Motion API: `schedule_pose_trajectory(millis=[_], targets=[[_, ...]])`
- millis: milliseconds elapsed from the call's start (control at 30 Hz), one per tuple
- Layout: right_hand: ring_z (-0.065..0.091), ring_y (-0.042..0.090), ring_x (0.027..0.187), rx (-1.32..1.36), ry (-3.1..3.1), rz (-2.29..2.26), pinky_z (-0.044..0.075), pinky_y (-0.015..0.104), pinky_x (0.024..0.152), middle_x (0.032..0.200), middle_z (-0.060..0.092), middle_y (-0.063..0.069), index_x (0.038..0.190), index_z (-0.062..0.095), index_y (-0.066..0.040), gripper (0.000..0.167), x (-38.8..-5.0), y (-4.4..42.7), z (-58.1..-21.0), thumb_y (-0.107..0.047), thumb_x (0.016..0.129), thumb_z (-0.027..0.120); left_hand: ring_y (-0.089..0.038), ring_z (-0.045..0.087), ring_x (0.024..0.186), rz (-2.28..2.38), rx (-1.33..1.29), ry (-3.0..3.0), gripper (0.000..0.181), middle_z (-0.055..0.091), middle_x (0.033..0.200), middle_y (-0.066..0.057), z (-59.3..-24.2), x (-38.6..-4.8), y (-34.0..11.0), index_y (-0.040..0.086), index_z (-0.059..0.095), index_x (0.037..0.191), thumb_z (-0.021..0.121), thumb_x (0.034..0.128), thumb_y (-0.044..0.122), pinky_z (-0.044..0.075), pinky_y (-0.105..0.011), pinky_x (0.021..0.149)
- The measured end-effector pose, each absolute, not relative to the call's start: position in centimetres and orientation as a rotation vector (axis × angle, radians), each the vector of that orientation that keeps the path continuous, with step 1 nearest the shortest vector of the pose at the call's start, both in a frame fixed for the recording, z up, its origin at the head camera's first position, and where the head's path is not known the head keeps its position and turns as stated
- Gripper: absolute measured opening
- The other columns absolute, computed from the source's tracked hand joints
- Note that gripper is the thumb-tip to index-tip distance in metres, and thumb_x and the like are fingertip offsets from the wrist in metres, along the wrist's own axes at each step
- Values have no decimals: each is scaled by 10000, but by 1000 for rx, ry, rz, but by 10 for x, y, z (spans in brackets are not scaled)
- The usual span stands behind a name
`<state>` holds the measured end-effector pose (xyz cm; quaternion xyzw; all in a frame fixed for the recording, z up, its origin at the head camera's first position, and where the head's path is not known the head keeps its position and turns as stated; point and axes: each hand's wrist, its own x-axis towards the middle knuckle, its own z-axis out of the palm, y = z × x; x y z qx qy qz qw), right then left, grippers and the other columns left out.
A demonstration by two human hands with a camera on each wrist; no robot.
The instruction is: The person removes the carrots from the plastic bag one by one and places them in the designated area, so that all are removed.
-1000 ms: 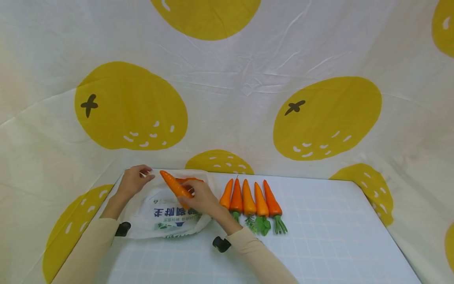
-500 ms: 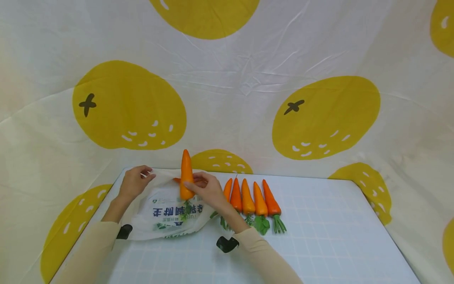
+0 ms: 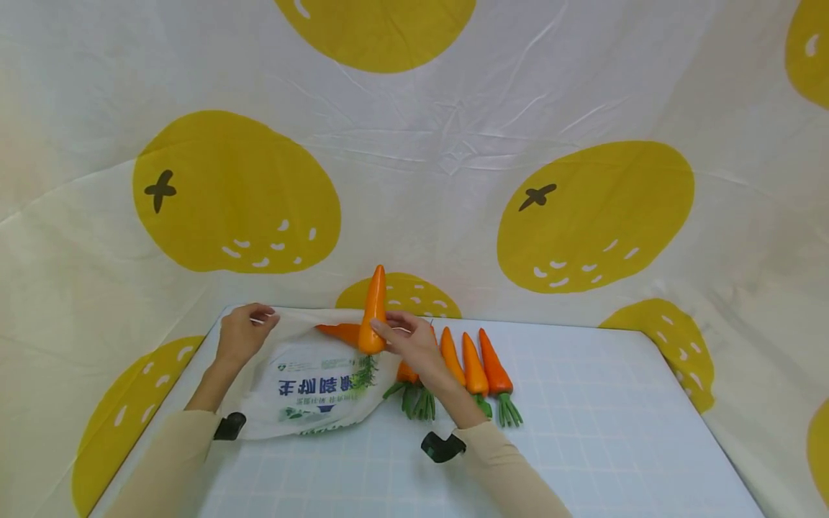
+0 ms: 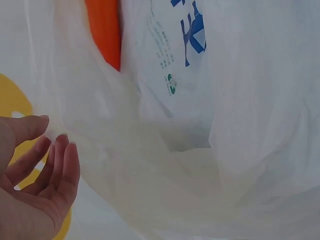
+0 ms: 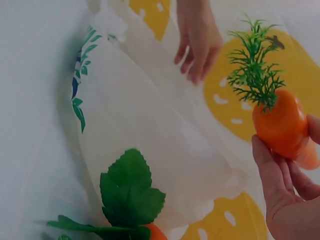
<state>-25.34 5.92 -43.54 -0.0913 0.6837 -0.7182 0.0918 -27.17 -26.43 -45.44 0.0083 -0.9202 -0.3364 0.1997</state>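
My right hand [image 3: 414,342] grips an orange carrot [image 3: 374,313], tip up and leafy top down, over the right part of a white plastic bag [image 3: 304,367]. Feathery greens [image 5: 255,65] hang off the carrot's thick end in the right wrist view. At the bag's upper left edge, my left hand [image 3: 246,334] pinches the thin film between thumb and fingers, as the left wrist view [image 4: 45,175] suggests. Another carrot, redder [image 4: 106,32], lies at the bag's mouth, partly covered by film.
Several carrots [image 3: 494,363] lie side by side right of the bag, tips away from me; my right hand and wrist cover some. The pale gridded table [image 3: 602,424] extends to the right. Behind it hangs a white cloth [image 3: 414,180] with yellow fruit prints.
My right hand has swung the carrot from a leftward slant to upright and carried it rightward, away from the bag's middle. My left hand stays in place at the bag's edge.
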Motion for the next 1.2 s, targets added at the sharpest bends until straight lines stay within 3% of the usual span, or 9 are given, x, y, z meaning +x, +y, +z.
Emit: schedule_pose_trajectory(millis=[467,867,1200], targets=[[696,211,1010,-115,2070,-2234,603,368,852,1273,644,176,1355,618,7,521,-256,108,-439,-287,949,759,-402,662,927,-1046,202,-2604,299,702,1048,-267,-444,-264,-257,-79,707,1137,657,1000,182,546,-503,853],[679,187,1040,5,2162,-2224,594,380,883,1298,640,178,1332,624,1,483,-255,151,-449,-301,971,733,-367,661,917,-1088,206,-2621,302,708,1037,-240,-443,-257,-250,-58,713,1151,647,1009,201,522,-352,766],[683,156,1009,108,2265,-2133,597,328,858,1308,639,177,1361,616,-23,548,-249,189,-462,-366,955,745,-369,676,930,-1117,131,-2623,303,719,1033,-234,-448,-258,-239,-52,716,1157,654,1011,206,550,-458,842]])
